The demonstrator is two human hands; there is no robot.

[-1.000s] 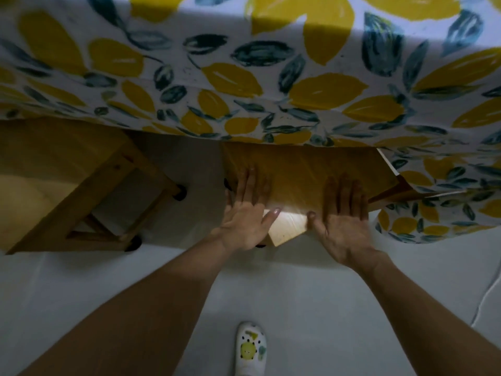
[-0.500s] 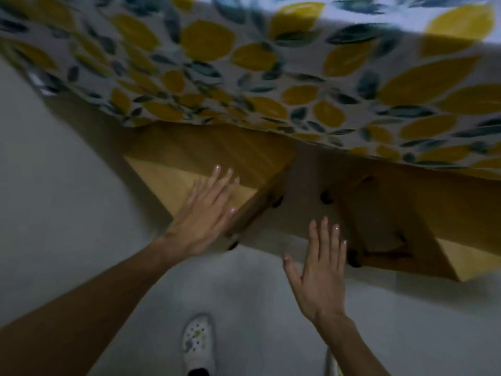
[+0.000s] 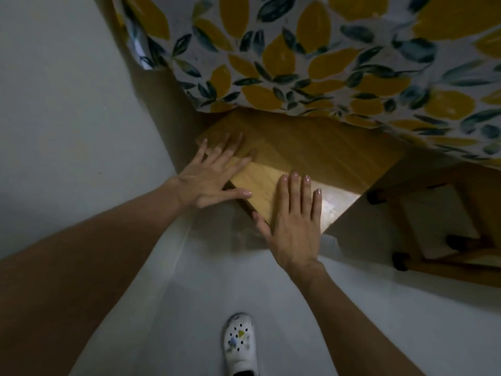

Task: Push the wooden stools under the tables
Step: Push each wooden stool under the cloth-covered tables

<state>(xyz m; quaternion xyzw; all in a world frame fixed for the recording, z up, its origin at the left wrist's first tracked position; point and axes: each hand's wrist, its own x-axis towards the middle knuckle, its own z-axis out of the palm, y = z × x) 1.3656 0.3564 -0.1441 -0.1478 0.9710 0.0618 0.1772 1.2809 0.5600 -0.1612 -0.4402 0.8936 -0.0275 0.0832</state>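
Head view: tablecloth [image 3: 311,63] hides wooden stool's [image 3: 311,150] far half.

Home dining spot (lemon-print tablecloth [image 3: 311,63]).

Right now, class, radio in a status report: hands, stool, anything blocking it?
Left hand and right hand flat on the light wooden stool, fingers straight. Stool partly under the lemon-print tablecloth. Second wooden stool close on its right.
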